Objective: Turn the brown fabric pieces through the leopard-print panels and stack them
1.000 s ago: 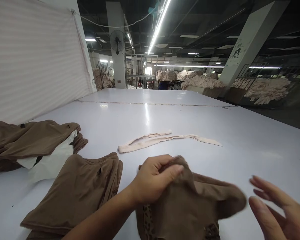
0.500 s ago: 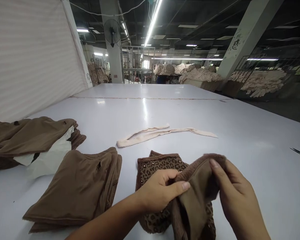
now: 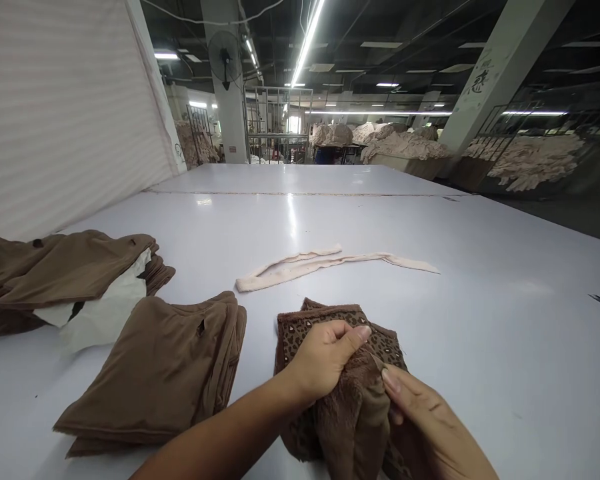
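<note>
Both the left hand [image 3: 325, 357] and right hand [image 3: 430, 420] pinch the brown fleece piece [image 3: 353, 413] over the leopard-print stack [image 3: 300, 327], folded brown pile [image 3: 160, 373] at nine o'clock.

On the table [image 3: 480, 267], the fleece piece [image 3: 350, 407] lies nearest, with the left hand [image 3: 325, 357] on its left part and the right hand [image 3: 430, 427] on its right. Left of it sits a folded stack [image 3: 160, 373]; farther left and behind that, a second pile [image 3: 65, 273]. Behind the fleece piece, a fabric strip [image 3: 325, 263] lies across the table.
</note>
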Demonstrator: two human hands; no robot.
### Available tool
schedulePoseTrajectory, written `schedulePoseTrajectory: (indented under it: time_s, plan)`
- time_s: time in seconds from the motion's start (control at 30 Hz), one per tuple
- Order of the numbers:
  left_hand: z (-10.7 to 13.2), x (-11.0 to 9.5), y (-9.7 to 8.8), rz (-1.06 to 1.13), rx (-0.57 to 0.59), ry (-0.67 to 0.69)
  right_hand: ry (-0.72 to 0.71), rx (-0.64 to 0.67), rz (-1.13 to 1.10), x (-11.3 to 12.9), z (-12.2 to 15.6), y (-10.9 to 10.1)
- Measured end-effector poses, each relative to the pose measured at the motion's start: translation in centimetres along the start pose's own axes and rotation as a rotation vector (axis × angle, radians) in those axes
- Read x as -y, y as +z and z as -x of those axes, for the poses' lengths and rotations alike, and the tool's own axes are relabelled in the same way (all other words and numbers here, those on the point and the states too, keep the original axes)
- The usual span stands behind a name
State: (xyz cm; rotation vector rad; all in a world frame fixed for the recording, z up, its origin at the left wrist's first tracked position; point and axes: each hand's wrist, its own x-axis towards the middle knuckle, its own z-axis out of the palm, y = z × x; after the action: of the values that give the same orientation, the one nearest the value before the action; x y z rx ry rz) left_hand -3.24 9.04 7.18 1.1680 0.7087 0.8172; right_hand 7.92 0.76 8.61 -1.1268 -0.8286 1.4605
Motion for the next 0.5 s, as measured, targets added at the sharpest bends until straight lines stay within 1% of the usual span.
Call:
schedulePoseTrajectory:
  time_s: [0.03,0.07,0.13,0.17,0.2,0.27,0.33,0.4,0.47,0.5]
  plan:
    - [0.1,-0.1,-0.2,-0.053,-0.013,0.024,0.046,-0.01,-0.092,-0.2,-0.1,0.0]
    - [0.4,-0.3,-0.4,-0.127,-0.058,0.07,0.07,-0.028,-0.143,-0.5,-0.1,0.0]
    - [1.4,-1.0,-0.6,-0.305,-0.19,0.205,0.065,-0.077,-0.171,-0.9,-0.2,0.1]
    - [2.0,-1.4,-0.6,-0.399,-0.229,0.288,0.046,-0.099,-0.178,-1.0,-0.2,0.1]
    - [2.7,-1.7,-0.6,-0.49,-0.232,0.368,0.03,-0.114,-0.19,-1.0,-0.2,0.2]
    - [3.6,-1.8,-0.5,-0.647,-0.157,0.463,0.02,-0.129,-0.234,-1.0,-0.3,0.2]
    - [3.9,-0.9,-0.4,-0.768,-0.076,0.471,0.066,-0.129,-0.328,-0.9,-0.4,0.1]
    - [3.6,0.7,-0.7,-0.824,-0.021,0.45,0.175,-0.119,-0.48,-1.0,-0.6,-0.2]
    - [3.1,2.3,-1.1,-0.814,0.054,0.444,0.297,-0.127,-0.631,-1.2,-0.7,-0.6]
    - [2.8,2.8,-1.3,-0.798,0.089,0.443,0.336,-0.137,-0.687,-1.4,-0.8,-0.7]
